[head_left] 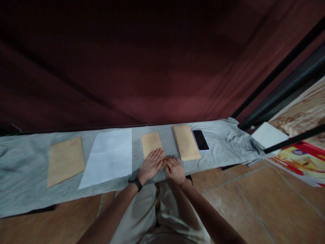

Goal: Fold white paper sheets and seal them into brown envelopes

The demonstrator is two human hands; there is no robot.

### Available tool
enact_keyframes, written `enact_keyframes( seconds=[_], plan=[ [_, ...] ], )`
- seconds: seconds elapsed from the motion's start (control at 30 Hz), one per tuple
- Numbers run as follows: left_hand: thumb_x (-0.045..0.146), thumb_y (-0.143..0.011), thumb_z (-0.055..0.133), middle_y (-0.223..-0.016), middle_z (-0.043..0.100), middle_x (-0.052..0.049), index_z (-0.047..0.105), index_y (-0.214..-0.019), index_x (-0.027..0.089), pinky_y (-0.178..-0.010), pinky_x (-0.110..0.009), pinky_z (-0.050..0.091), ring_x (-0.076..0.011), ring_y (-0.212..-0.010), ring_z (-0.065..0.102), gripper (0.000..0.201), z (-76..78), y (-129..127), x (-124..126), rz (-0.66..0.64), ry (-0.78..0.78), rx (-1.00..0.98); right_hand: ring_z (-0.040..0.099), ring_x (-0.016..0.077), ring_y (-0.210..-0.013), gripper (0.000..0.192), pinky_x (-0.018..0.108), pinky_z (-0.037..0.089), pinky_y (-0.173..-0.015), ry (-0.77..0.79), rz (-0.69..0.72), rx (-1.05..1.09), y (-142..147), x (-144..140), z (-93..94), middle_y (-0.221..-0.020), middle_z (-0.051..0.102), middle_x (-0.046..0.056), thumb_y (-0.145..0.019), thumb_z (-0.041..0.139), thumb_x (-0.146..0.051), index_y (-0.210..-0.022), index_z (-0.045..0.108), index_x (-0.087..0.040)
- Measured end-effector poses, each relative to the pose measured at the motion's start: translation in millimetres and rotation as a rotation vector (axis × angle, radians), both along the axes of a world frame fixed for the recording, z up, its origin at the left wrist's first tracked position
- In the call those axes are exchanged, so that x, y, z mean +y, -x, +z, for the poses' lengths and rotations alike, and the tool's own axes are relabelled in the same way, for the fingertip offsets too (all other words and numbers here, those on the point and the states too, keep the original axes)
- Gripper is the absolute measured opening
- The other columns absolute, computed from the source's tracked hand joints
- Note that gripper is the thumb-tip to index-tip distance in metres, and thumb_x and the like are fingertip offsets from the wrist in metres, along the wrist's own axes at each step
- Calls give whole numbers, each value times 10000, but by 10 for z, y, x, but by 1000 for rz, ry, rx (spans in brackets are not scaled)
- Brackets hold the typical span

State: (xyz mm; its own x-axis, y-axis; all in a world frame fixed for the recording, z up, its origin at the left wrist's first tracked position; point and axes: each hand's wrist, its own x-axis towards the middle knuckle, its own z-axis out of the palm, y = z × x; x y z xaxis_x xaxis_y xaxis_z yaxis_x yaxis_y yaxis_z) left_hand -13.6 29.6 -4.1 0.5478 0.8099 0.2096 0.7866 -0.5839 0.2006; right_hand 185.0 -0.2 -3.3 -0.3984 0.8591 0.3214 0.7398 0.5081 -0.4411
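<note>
Both hands lie flat, fingers together, left hand (150, 165) and right hand (175, 169) pressing the near end of a small brown envelope (151, 143), seemingly to flatten it, at the middle of the grey cloth (25, 189).

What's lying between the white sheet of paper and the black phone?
In the head view: the small envelope under both hands, then the larger envelope beside the phone.

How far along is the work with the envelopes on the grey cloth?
Both hands, left hand and right hand, press flat on the middle envelope, so that one is in hand. The white sheet lies unfolded, apart from any envelope. The left envelope and right envelope lie untouched.
</note>
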Motion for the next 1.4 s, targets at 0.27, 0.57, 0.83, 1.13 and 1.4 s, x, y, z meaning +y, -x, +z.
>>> enact_keyframes(
  seconds=[0.27, 0.57, 0.83, 1.13, 1.4],
  plan=[
    [458, -1042, 402, -1623, 422, -117, 361, -1584, 170, -1248, -450, 330, -221, -1515, 374, 615, 11, 19, -488, 17, -15, -6, 612, 238, -1172, 310, 413, 442, -1032, -6, 16, -19, -24, -2, 17, -1300, 683, 88, -945, 564, -159, -1231, 671, -211],
    [297, -1058, 357, -1409, 656, -92, 616, -1366, 184, -1129, -419, 491, -213, -1336, 586, 418, 0, 167, -800, 241, -19, -216, 623, 227, -1167, 234, 403, 454, -1010, 24, 37, 28, -78, 12, 62, -1306, 689, 51, -985, 648, -279, -1214, 695, -276],
    [308, -1030, 421, -1147, 742, -80, 694, -1049, 225, -997, -449, 549, -240, -1101, 677, 286, 60, 143, -624, 379, -14, -444, 644, 207, -1071, 168, 378, 447, -978, 54, -91, 80, 29, 29, 83, -1178, 734, 29, -1027, 574, -239, -1089, 728, -266],
    [287, -987, 475, -1047, 673, -92, 643, -963, 219, -988, -442, 551, -244, -1046, 642, 183, 18, 147, -566, 476, -6, -587, 594, 221, -1255, 327, 417, 446, -1080, -26, -38, 62, 187, -130, 33, -1348, 681, 71, -1039, 484, -183, -1315, 656, -226],
    [284, -967, 497, -1144, 641, -116, 627, -1085, 214, -1022, -497, 524, -286, -1136, 606, 190, -25, 119, -567, 558, -31, -579, 487, 221, -1424, 486, 414, 328, -1244, -81, 110, -73, 571, -527, -119, -1520, 556, 108, -1043, 513, -308, -1496, 513, -132]
  ],
)
